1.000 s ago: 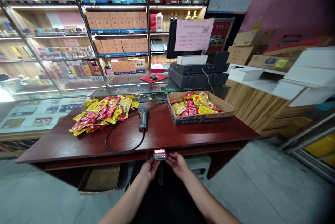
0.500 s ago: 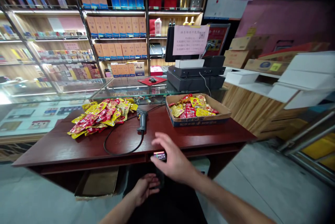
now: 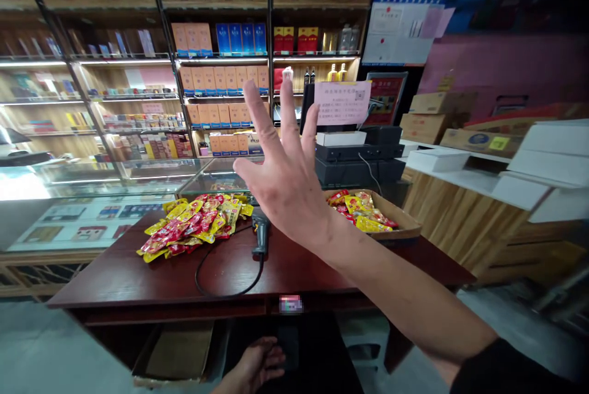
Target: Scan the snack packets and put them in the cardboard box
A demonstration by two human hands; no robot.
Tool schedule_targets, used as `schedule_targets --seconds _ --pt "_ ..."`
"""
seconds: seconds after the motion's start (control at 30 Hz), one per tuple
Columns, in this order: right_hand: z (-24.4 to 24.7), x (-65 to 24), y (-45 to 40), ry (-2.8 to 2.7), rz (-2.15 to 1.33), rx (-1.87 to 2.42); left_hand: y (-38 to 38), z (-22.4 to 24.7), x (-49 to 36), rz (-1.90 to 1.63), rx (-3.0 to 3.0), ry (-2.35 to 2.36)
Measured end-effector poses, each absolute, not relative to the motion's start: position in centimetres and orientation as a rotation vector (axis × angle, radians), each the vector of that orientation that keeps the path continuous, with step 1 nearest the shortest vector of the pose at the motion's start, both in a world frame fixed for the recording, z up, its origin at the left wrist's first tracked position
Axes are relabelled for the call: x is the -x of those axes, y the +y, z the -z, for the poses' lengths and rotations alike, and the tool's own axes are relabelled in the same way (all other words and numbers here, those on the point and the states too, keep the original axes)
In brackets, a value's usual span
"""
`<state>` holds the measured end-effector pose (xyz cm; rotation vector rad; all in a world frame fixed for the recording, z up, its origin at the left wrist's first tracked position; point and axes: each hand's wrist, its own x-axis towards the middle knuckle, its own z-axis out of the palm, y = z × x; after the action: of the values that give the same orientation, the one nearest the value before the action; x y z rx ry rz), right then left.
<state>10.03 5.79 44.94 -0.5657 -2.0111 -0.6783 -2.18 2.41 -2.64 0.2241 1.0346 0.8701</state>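
Flat brown cardboard box (image 3: pixel 179 351): lower left of the frame, beneath the glossy dark-red wooden table (image 3: pixel 170 280).
Loose heap of shiny red and yellow packets (image 3: pixel 197 225): left of centre, on the table.
Left hand (image 3: pixel 260 363): bottom centre, low in front of the table; its grip is slack, fingers slightly bent and a little apart.
Black pistol-shaped scanner with a looped cable (image 3: pixel 261 237): mid-frame, lying on the table just right of the heap.
Right hand (image 3: pixel 289 182): centre, raised above the table, back of the hand toward the camera; its grip is spread, thumb and fingers well apart.
Small lit rectangular screen (image 3: pixel 291 304): below centre, at the table's front edge, its display blurred.
Open shallow brown carton (image 3: pixel 407 225): right of centre, on the table, holding more red and yellow packets, its left part hidden behind the right hand and forearm.
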Motion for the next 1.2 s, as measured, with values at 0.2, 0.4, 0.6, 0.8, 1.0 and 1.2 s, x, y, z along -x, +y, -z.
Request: schedule_targets --seconds 0.2,0.4,0.6,0.8,1.0,1.2 --pt "-41.9 -9.7 8.9 -2.087 0.532 0.62 3.0 2.6 1.4 -0.8 -0.346 1.063" --pt "-26.2 -10.5 16.9 -2.171 -0.315 1.259 2.8 -4.2 4.3 -0.519 -1.118 1.097" --pt "-17.4 -7.8 22.2 -1.823 -0.624 1.719 7.1 -18.0 10.2 -0.543 -1.368 1.091" --pt "-16.8 -3.9 24.9 -1.743 -0.626 1.859 15.9 -22.3 14.0 -0.643 -1.893 2.119" --pt "-16.7 -5.3 26.2 -1.429 -1.097 1.701 21.5 -21.9 16.8 -0.286 -2.032 2.736" --pt "-16.2 -9.1 25.8 -1.201 -1.512 1.39 23.5 -23.4 20.7 -0.197 -1.722 2.603"
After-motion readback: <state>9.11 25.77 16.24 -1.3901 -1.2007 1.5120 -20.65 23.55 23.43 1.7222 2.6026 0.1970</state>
